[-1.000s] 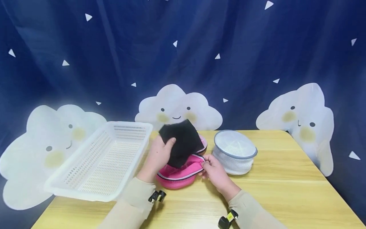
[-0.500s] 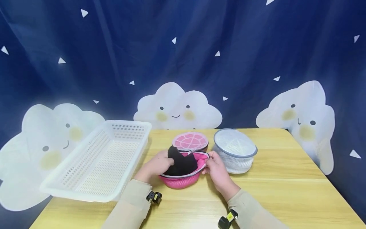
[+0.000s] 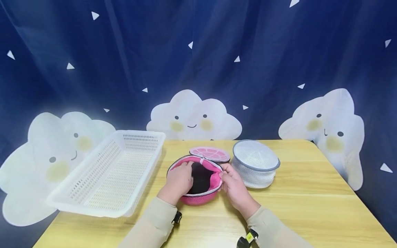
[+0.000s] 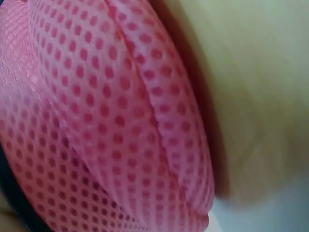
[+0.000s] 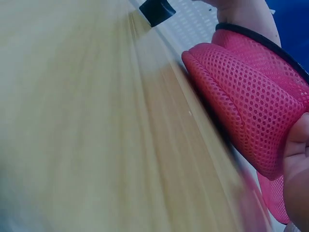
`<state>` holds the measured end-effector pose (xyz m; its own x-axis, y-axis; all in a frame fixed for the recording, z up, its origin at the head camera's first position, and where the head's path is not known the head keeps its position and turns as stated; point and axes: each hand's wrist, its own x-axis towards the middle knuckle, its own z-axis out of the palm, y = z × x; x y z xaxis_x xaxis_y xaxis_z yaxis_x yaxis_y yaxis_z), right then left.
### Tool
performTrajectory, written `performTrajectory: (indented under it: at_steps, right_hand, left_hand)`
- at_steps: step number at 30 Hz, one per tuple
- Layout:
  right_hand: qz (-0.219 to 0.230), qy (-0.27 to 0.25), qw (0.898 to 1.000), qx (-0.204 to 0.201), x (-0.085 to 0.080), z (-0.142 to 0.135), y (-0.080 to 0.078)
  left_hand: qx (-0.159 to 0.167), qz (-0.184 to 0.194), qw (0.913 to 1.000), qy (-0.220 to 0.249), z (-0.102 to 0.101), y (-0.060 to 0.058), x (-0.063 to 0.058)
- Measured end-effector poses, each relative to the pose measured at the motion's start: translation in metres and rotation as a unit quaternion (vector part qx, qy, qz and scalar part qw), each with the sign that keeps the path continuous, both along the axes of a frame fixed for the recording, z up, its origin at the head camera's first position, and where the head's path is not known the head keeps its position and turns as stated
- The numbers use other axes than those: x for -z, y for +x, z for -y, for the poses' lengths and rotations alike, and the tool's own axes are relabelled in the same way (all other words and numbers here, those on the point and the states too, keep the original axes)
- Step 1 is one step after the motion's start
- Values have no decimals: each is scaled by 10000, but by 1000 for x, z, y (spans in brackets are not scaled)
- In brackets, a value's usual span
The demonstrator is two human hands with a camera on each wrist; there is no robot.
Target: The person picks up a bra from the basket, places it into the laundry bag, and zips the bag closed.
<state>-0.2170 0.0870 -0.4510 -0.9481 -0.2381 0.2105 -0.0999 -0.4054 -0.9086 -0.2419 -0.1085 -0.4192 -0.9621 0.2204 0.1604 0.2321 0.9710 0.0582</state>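
A pink mesh laundry bag sits unzipped in the middle of the table, its round pink lid folded back behind the opening. Black cloth lies inside it. My left hand reaches over the left rim into the bag, its fingertips hidden within; I cannot tell whether they hold the cloth. With thumb and fingers, my right hand pinches the bag's right rim. The left wrist view is filled mostly by the bag's mesh side. In the right wrist view, my right thumb presses against the mesh.
To the left stands a large white plastic basket with slotted walls. A round white mesh bag with a grey rim stands just right of the pink one. The wooden table extends right, and a blue curtain hangs behind.
My left hand has lowered the black cloth from above the bag down into it. The bag's mouth has widened and rounded. My right hand has kept its pinch on the right rim.
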Motion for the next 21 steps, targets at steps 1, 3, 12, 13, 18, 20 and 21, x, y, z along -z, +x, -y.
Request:
performTrajectory:
  at_steps: [1,3,12,13,18,20,21]
  right_hand:
    - [-3,0,10000,9,0,0,0]
    - [-7,2,10000,30,1,-1,1]
    - [-25,115,9999,83,1,-4,-1]
    - [-22,116,9999,67,1,-4,-2]
    - [20,137,9999,12,-1,-4,-2]
    - [65,118,9999,31,-1,-4,-2]
    - [87,100,9999,37,-1,-4,-2]
  left_hand:
    - [0,-71,10000,40,1,0,0]
    - [47,-94,9999,108,4,1,0]
    - [517,-20,9972,534,14,16,-43]
    - [518,-122,9969,579,15,16,-47]
    - [329,-908,9934,627,26,13,-54]
    - [172,-1100,9917,640,29,12,-54]
    - [70,-1093,9917,671,31,11,-54]
